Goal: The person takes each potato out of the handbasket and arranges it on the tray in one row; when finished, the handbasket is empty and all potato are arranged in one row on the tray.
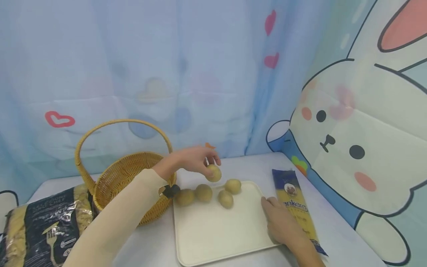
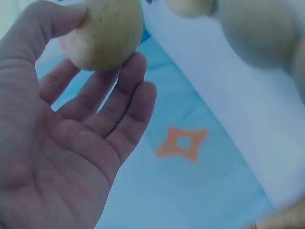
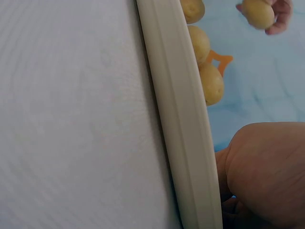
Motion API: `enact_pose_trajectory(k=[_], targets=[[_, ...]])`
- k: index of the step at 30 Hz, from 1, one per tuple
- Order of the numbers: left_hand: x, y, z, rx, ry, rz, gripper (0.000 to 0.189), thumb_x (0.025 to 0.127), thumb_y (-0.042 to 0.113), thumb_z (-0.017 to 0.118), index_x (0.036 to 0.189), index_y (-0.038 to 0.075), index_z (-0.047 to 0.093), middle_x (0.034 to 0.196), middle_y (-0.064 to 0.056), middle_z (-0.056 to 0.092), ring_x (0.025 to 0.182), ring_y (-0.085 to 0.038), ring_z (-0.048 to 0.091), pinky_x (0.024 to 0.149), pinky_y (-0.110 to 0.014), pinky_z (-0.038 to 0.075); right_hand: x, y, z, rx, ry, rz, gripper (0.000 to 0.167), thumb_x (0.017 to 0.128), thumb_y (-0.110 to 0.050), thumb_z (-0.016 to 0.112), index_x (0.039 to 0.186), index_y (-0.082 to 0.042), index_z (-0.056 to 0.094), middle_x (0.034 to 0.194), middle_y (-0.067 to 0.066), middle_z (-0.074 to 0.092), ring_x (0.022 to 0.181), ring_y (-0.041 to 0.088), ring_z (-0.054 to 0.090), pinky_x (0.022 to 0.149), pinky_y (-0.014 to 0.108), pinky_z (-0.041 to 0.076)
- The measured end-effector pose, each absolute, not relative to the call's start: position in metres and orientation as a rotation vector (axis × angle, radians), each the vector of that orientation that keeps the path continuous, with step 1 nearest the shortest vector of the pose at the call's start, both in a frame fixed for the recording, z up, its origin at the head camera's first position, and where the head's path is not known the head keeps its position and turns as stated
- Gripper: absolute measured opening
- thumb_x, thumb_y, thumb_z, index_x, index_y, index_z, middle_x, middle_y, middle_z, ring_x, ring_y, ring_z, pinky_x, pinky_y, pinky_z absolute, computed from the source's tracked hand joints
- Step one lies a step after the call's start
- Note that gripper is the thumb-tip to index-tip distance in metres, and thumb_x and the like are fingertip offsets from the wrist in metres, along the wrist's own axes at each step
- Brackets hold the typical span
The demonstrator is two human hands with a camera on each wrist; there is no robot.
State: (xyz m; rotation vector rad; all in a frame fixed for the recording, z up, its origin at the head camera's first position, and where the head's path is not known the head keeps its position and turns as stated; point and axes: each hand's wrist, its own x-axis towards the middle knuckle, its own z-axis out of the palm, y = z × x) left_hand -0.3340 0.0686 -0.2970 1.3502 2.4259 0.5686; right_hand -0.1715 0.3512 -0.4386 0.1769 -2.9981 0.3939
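My left hand [image 1: 198, 159] pinches a potato [image 1: 214, 173] between thumb and fingertips, above the far edge of a cream tray [image 1: 227, 233]. In the left wrist view the held potato [image 2: 106, 36] is large, its skin pale yellow with small dark specks. Several other potatoes [image 1: 203, 193] lie on the tray toward its far left part. My right hand [image 1: 283, 224] grips the tray's right rim, thumb on top. The right wrist view shows the tray's outer side [image 3: 183, 114] from close by, with the right hand [image 3: 269, 174] against it.
A wicker basket [image 1: 133, 163] with a tall handle stands left of the tray, behind my left forearm. A black and yellow pasta bag [image 1: 50, 226] lies at the left. A blue and yellow packet [image 1: 295, 202] lies right of the tray. A printed curtain [image 1: 200, 74] hangs behind.
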Motion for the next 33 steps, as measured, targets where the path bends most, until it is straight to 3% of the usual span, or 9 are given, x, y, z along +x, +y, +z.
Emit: enact_pose_trajectory(k=[8,13,23,33], targets=[[-0.334,0.120,-0.313,1.477,2.444,0.559,0.030,0.080,0.020,0.072,0.109,0.017,0.070,0.103,0.006,0.067,0.092,-0.009,0.062,0.078,-0.023,0.049,-0.168,0.343,-0.436,0.165,-2.988,0.376,0.058,0.084,0.007,0.056,0.141,0.007,0.043,0.133,0.023,0.050,0.125,0.042,0.046,0.102,0.056,0.037],[-0.329,0.147,-0.334,1.483,2.419,0.605,0.036,0.082,0.024,0.074,0.115,0.012,0.070,0.106,0.002,0.068,0.090,-0.009,0.062,0.078,-0.020,0.048,-0.165,0.336,-0.435,0.160,-2.982,0.385,0.057,0.085,0.007,0.056,0.141,0.007,0.044,0.133,0.022,0.051,0.124,0.040,0.047,0.102,0.054,0.038],[-0.321,0.175,-0.358,1.474,2.475,0.654,0.029,0.083,0.019,0.076,0.110,0.012,0.073,0.101,0.008,0.068,0.087,-0.006,0.058,0.078,-0.018,0.046,-0.162,0.324,-0.434,0.153,-2.975,0.368,0.056,0.085,0.007,0.055,0.141,0.006,0.045,0.131,0.020,0.051,0.124,0.037,0.048,0.102,0.050,0.040],[-0.320,0.152,-0.376,1.277,2.631,0.477,0.035,0.088,0.022,0.068,0.122,0.016,0.067,0.118,0.007,0.064,0.113,-0.011,0.055,0.096,-0.022,0.040,-0.168,0.308,-0.431,0.248,-2.969,0.325,0.054,0.087,0.005,0.056,0.140,0.006,0.046,0.131,0.021,0.052,0.122,0.038,0.050,0.101,0.050,0.041]])
